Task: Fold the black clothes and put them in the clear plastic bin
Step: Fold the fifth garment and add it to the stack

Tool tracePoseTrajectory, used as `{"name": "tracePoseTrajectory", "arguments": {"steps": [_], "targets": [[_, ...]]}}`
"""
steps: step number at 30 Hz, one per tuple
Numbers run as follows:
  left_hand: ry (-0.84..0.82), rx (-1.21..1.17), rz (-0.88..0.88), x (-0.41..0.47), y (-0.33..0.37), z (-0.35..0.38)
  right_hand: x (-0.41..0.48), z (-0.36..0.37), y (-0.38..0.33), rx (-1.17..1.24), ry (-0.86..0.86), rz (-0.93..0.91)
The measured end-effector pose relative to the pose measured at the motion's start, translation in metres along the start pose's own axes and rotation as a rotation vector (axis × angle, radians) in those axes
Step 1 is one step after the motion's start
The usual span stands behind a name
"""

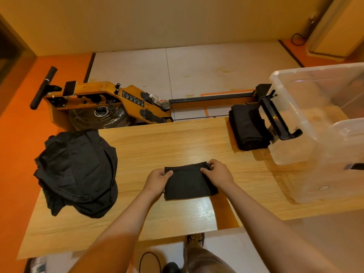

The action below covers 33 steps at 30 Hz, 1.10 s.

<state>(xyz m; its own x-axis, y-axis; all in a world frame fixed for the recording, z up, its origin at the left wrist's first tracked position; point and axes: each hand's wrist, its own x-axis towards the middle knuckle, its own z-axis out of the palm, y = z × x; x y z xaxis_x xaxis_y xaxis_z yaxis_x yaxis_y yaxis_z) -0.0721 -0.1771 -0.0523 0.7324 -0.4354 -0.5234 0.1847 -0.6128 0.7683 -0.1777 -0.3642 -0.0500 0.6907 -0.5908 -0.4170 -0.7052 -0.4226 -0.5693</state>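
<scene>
**Black cloth in both hands, bin off to the right**

Black cloth [189, 184] lies folded into a small flat shape on the wooden table [157, 138], near the person. Its long side runs left to right. The left hand [157, 182] grips its left edge. The right hand [218, 174] grips its far right corner. On both hands the thumb is on top and the fingers curl round the edge, so both hands are holding the cloth.

The clear plastic bin [291, 154] stands on the right side of the table. From the hands it is to the right and a bit farther away. The right hand is the closer one to it. I think the cloth will have to go right and away from the person, then up over the bin's wall.

A stack of folded black clothes [248, 129] sits just beside the bin's left wall, at the far right of the table. It lies close to the way to the bin, so the cloth may need to pass near it.

A big pile of black clothes [78, 174] waits on the left edge of the table, not folded yet. A rowing machine [110, 101] stands on the floor behind the table.
</scene>
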Motion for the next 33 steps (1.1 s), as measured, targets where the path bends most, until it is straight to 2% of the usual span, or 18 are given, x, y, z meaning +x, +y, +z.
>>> {"name": "tracePoseTrajectory", "arguments": {"steps": [6, 8, 10, 11, 12, 14, 16, 18, 21, 26, 33], "targets": [[0.138, 0.03, -0.104, 0.008, -0.003, 0.004, -0.003, 0.008, 0.008, 0.088, 0.143, 0.064], [0.283, 0.172, -0.06, -0.002, -0.001, 0.003, -0.01, 0.004, 0.011, 0.065, 0.302, 0.035], [0.486, 0.378, 0.132, -0.015, -0.004, 0.005, -0.018, 0.002, 0.011, -0.026, 0.494, -0.171], [0.53, 0.443, 0.243, -0.021, -0.007, 0.01, -0.023, 0.006, 0.01, -0.074, 0.512, -0.332], [0.524, 0.516, 0.336, -0.025, -0.01, 0.018, -0.026, 0.012, 0.009, -0.14, 0.472, -0.496], [0.413, 0.729, 0.514, -0.023, -0.02, 0.036, -0.03, 0.035, 0.013, -0.304, 0.332, -0.762], [0.268, 0.922, 0.635, -0.016, -0.028, 0.048, -0.027, 0.053, 0.021, -0.431, 0.202, -0.858], [0.179, 0.998, 0.629, -0.008, -0.032, 0.047, -0.019, 0.056, 0.026, -0.498, 0.133, -0.84], [0.14, 0.996, 0.518, -0.003, -0.037, 0.042, -0.011, 0.05, 0.024, -0.52, 0.096, -0.77], [0.147, 0.831, 0.47, -0.003, -0.033, 0.038, -0.002, 0.028, 0.027, -0.281, 0.195, -0.598], [0.246, 0.629, 0.539, 0.013, -0.014, 0.018, 0.008, 0.012, 0.028, -0.171, 0.182, -0.702]]}}
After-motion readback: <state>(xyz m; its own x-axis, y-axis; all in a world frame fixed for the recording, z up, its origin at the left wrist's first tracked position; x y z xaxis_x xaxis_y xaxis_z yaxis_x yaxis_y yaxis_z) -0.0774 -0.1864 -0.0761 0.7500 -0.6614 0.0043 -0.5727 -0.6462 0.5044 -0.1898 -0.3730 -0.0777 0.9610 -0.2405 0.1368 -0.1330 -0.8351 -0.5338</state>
